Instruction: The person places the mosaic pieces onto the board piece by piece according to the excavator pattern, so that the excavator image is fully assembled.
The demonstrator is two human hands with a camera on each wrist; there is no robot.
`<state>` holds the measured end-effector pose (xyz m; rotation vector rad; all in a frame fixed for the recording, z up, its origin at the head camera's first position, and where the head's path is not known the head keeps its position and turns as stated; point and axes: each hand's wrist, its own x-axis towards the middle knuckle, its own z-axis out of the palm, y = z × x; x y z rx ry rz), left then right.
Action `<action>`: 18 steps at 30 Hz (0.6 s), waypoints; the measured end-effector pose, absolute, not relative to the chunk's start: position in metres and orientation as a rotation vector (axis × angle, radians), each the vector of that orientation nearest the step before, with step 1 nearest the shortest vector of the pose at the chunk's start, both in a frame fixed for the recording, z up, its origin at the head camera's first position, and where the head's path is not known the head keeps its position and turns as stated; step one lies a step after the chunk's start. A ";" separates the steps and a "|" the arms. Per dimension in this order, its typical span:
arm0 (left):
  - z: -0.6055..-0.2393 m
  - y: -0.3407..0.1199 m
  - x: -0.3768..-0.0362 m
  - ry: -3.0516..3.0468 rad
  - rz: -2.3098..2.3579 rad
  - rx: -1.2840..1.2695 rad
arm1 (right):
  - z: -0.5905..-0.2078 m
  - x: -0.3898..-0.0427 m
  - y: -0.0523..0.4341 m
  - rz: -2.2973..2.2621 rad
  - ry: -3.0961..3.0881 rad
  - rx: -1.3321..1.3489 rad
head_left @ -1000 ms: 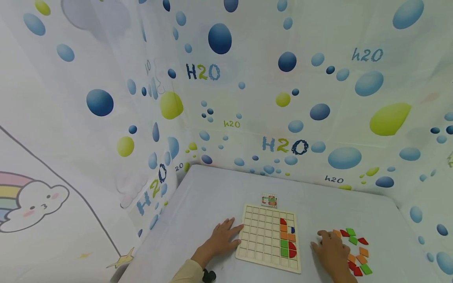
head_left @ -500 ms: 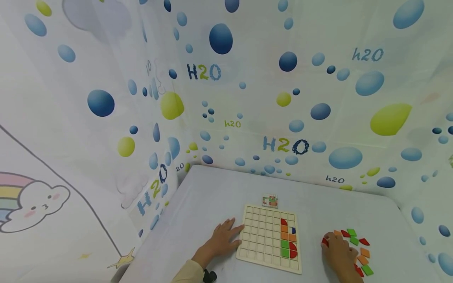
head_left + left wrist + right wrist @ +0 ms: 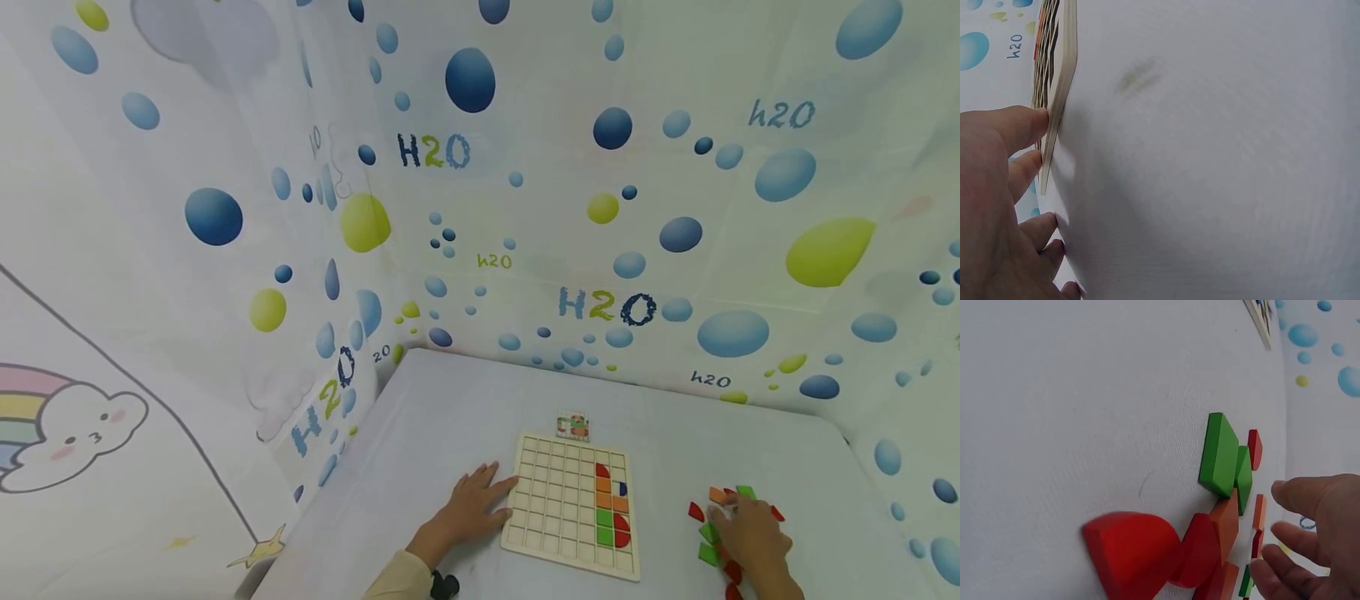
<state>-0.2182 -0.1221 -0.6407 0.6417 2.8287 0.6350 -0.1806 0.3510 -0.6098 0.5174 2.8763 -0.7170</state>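
while one left hand [image 3: 471, 506] steadies one board [image 3: 558, 500], three green pieces [image 3: 708, 542] show.

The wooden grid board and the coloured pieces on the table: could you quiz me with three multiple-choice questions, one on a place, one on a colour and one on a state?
1. Where does the left hand rest?
A. at the left edge of the grid board
B. on the loose pieces
C. on the small card

2. Which colour are the two squares in the board's lower filled cells?
A. yellow
B. green
C. purple

3. How is the board filled?
A. fully
B. not at all
C. only in its right columns

Answers: 1 A, its fingertips touch the board's edge. 2 B, green squares sit beside red curved pieces. 3 C, the left cells stay bare while the right hand sits among the loose pieces.
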 end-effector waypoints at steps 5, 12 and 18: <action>-0.639 -0.121 -0.217 2.820 0.631 0.631 | -0.616 -0.184 0.352 -0.759 2.912 0.596; -0.636 -0.122 -0.214 2.812 0.649 0.643 | -0.621 -0.189 0.354 -0.710 3.020 0.415; -0.632 -0.122 -0.213 2.813 0.657 0.659 | -0.621 -0.192 0.355 -0.774 3.079 0.299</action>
